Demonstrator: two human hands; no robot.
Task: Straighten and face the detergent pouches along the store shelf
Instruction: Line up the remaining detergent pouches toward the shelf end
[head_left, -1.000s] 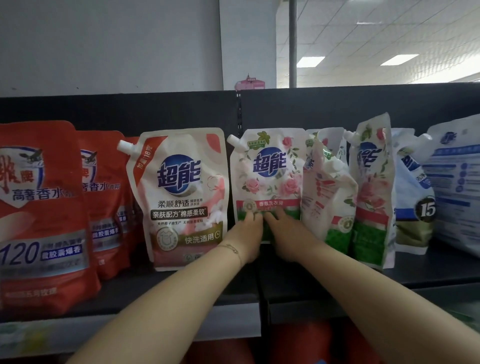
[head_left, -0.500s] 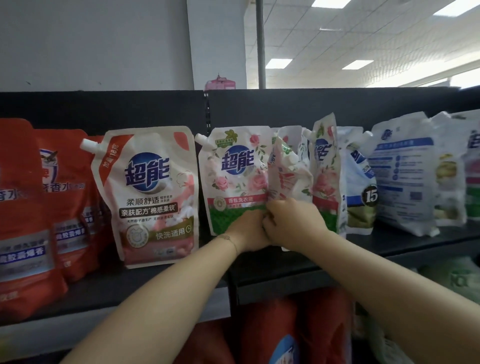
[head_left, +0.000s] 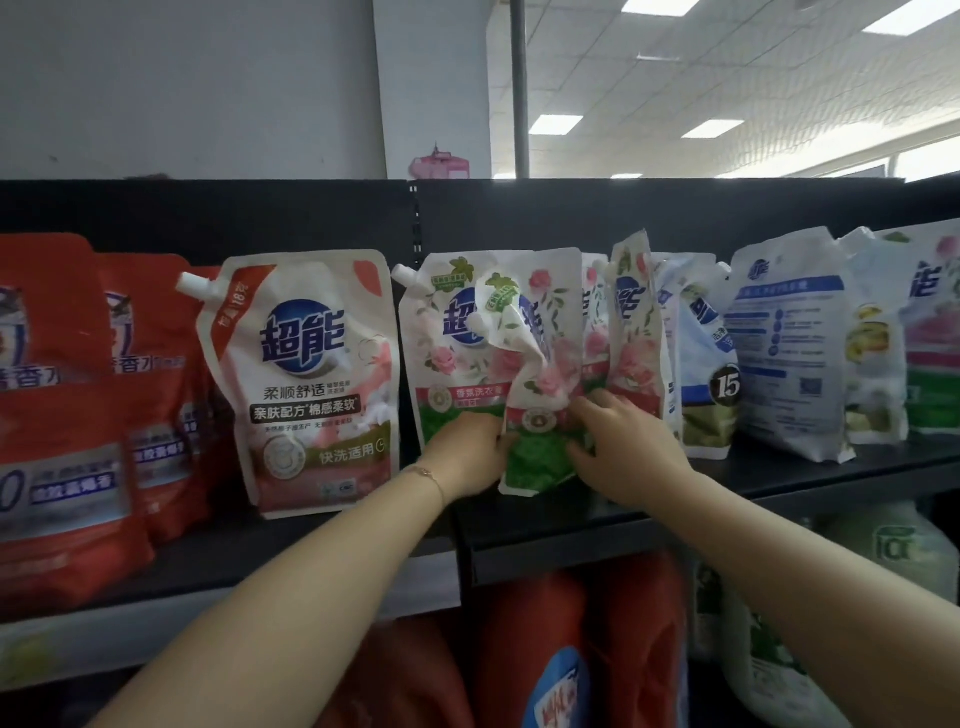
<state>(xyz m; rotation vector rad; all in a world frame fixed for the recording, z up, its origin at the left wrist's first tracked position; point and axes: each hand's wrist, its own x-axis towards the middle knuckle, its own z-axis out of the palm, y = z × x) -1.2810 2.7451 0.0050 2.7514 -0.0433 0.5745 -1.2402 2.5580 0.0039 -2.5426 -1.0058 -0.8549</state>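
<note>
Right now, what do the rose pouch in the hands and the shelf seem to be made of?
The rose pouch: likely thin flexible plastic film, glossy; its top buckles and creases. The shelf: probably painted metal, matte black; thin, straight, rigid edge.

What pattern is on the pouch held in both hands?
The held pouch is white with pink roses, green leaves, and a green bottom band; head view.

Front pouch (head_left: 537, 457) leans before rear pouch (head_left: 441, 374) standing on the shelf (head_left: 789, 470).
</note>
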